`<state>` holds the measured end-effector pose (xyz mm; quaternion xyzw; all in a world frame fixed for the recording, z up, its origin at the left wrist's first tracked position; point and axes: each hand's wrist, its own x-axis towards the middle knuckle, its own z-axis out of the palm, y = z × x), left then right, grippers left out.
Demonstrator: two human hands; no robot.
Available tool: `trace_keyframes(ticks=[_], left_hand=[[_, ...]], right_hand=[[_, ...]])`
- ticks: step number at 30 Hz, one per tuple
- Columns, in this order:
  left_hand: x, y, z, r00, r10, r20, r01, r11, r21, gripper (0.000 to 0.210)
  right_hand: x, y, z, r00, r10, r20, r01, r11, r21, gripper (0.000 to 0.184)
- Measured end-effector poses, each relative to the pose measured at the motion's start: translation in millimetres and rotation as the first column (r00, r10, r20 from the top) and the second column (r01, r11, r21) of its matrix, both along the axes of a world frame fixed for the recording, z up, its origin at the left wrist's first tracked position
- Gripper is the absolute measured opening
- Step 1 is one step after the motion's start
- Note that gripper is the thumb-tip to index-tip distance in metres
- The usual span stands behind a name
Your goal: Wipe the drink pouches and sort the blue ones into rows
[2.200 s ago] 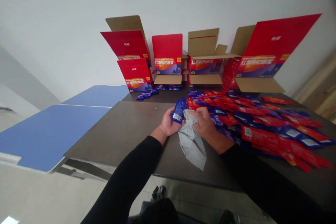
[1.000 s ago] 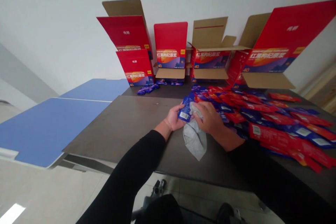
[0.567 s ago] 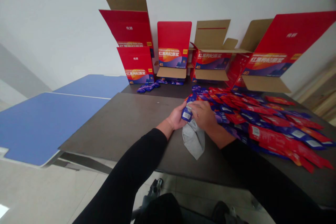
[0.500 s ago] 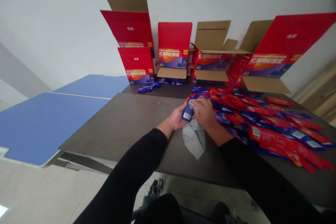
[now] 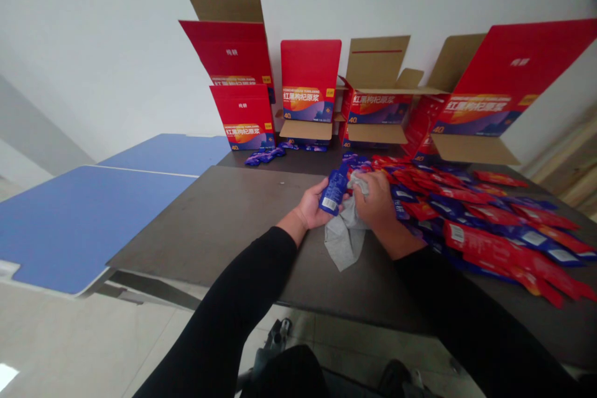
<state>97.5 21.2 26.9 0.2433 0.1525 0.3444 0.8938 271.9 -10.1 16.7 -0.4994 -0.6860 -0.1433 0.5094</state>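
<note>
A blue pouch (image 5: 334, 193) with a white barcode label lies across the palm of my left hand (image 5: 311, 206), gripped between thumb and fingers. My right hand (image 5: 375, 200), just to its right, is closed on a grey cloth (image 5: 346, 240). Part of the cloth bunches up at the fingertips, and the rest hangs down to the tabletop. Right of my right hand spreads a big heap of red pouches (image 5: 494, 247) and blue pouches (image 5: 532, 237), lying over one another.
Open red cartons (image 5: 247, 118) stand along the back by the wall, flaps raised or folded forward. A few blue pouches (image 5: 263, 155) lie before the left carton. The dark table (image 5: 205, 224) ends at a front edge near me; a blue table (image 5: 112, 217) adjoins on the left.
My right hand has moved right with the cloth, off the pouch. More of the blue pouch now shows in my left hand, which has stayed nearly in place.
</note>
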Motion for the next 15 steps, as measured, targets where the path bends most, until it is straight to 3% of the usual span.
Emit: trace_keyframes(ticks=[4,7,11,15], left_hand=[[-2,1,2.3,0.999,-0.008,0.036,0.010,0.999,-0.045,0.046],[-4,0,4.7,0.998,-0.064,-0.014,0.062,0.994,-0.091,0.051],[-4,0,4.8,0.991,-0.101,-0.088,0.090,0.988,-0.122,0.048],[3,0,-2.2,0.993,-0.049,-0.103,0.037,0.993,-0.116,0.036]], right_hand=[[-19,-18,1.8,0.924,0.258,0.284,-0.252,0.966,-0.059,0.026],[-31,-25,3.6,0.857,0.361,0.369,-0.347,0.932,-0.106,0.027],[-39,-26,4.3,0.844,0.391,0.367,-0.346,0.920,-0.185,0.027],[-40,-19,1.2,0.912,0.298,0.283,-0.262,0.952,-0.156,0.026]])
